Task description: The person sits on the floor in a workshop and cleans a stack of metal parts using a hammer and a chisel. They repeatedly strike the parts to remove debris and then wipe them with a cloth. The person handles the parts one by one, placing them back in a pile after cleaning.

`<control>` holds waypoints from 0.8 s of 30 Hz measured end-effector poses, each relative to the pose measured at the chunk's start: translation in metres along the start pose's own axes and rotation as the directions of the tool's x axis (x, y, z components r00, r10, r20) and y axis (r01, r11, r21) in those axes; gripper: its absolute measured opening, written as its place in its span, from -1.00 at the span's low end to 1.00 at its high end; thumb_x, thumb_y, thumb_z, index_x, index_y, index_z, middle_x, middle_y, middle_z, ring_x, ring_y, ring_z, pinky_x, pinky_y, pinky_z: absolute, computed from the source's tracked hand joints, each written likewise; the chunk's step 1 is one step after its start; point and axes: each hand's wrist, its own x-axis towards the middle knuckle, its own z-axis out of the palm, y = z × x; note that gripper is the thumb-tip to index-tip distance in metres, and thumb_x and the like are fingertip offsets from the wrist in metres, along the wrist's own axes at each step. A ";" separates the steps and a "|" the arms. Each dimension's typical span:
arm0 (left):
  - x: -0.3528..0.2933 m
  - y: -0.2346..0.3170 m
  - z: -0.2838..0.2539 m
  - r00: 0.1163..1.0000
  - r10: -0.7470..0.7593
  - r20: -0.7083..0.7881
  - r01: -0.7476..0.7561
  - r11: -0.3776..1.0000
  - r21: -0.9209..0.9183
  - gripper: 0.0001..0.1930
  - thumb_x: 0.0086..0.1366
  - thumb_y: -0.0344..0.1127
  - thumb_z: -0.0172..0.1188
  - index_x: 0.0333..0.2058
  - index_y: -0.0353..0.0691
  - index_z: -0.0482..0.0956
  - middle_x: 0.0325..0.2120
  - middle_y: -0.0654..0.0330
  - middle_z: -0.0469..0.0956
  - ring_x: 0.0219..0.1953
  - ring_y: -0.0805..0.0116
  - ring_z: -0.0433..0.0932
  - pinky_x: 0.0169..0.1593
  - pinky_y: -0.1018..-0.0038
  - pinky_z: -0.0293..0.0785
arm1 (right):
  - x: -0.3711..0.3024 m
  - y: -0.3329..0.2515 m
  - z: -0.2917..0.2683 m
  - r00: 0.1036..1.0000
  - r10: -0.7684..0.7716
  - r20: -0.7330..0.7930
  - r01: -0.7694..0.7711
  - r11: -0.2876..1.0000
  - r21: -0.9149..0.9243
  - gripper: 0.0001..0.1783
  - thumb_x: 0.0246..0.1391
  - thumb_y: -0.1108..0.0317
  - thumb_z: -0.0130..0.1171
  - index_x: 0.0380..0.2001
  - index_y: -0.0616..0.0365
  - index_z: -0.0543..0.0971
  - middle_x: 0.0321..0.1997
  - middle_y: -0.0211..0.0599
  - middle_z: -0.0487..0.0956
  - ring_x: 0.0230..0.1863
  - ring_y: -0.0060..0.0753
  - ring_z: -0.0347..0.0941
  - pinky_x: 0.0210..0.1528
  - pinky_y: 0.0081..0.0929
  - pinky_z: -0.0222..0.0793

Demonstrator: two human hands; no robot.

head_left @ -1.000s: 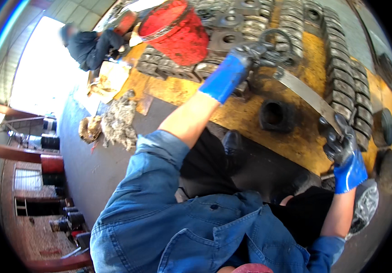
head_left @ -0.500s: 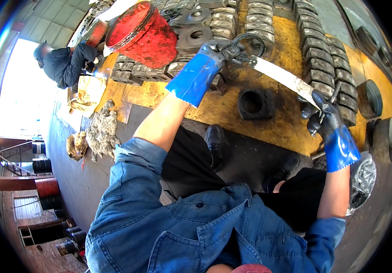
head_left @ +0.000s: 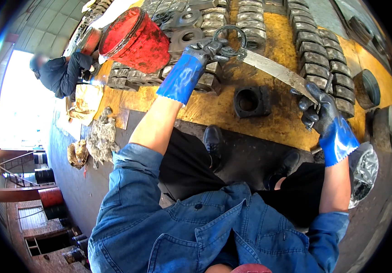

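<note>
We look down on a flat yellow work surface smeared with black grease (head_left: 291, 129), bordered by a grey floor (head_left: 84, 195) in a workshop lit by a wide, glaring doorway (head_left: 27, 102). Near that doorway sits a person in dark clothing (head_left: 59, 75).

In the gloved left hand (head_left: 207, 51), we see the grip curled around a thin, dark, round ring (head_left: 244, 40), raised above the yellow surface. The gloved right hand (head_left: 322, 107) has its grip closed on the near end of a long, flat, scuffed grey metal strip (head_left: 275, 70), which slants across the gap between the hands. Both gloves are blackened over the fingers and glossy blue at the cuffs.

Below the strip lies a squarish black block with a round bore (head_left: 263, 102). Beyond the hands we find rows of ribbed, rounded, dull grey metal pieces (head_left: 313, 59) and a red, grime-streaked bucket (head_left: 152, 52), tilted in our view. On the floor to the left lies a grey, shaggy, matted rag (head_left: 101, 141).

We cannot tell whether the strip's far end touches the ring, or how many rings the left fingers cover. The upper rows are cut off by the rim, and glare hides what lies outside.
</note>
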 end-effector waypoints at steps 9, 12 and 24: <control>-0.001 -0.008 -0.001 0.999 0.043 -0.002 -0.043 0.999 0.005 -0.75 0.23 -0.28 0.25 -0.19 -0.32 0.62 -0.35 0.13 0.64 -0.33 0.38 0.60 -0.26 0.47 0.56 | 0.006 -0.006 -0.004 0.998 0.043 0.053 -0.048 0.996 0.081 -0.51 0.19 -0.01 0.01 -0.08 0.22 0.52 -0.60 -0.51 0.45 -0.79 -0.70 0.07 -0.70 -0.61 0.03; -0.005 -0.005 -0.008 0.998 0.060 -0.027 -0.060 0.998 0.020 -0.76 0.22 -0.29 0.26 -0.21 -0.32 0.62 -0.37 0.13 0.64 -0.36 0.37 0.60 -0.29 0.46 0.57 | 0.011 -0.003 -0.002 0.998 0.061 -0.013 -0.059 0.991 0.118 -0.51 0.20 -0.02 0.01 -0.08 0.21 0.52 -0.62 -0.54 0.43 -0.80 -0.72 0.05 -0.70 -0.61 0.01; 0.012 -0.030 -0.010 0.970 0.241 -0.020 -0.240 0.969 0.060 -0.81 0.14 -0.32 0.34 -0.30 -0.28 0.66 -0.52 0.14 0.64 -0.54 0.39 0.59 -0.47 0.46 0.56 | 0.022 0.012 -0.015 0.997 0.065 0.046 -0.072 0.979 0.192 -0.63 0.18 -0.03 0.03 -0.24 0.04 0.54 -0.64 -0.60 0.42 -0.85 -0.71 0.04 -0.81 -0.69 -0.11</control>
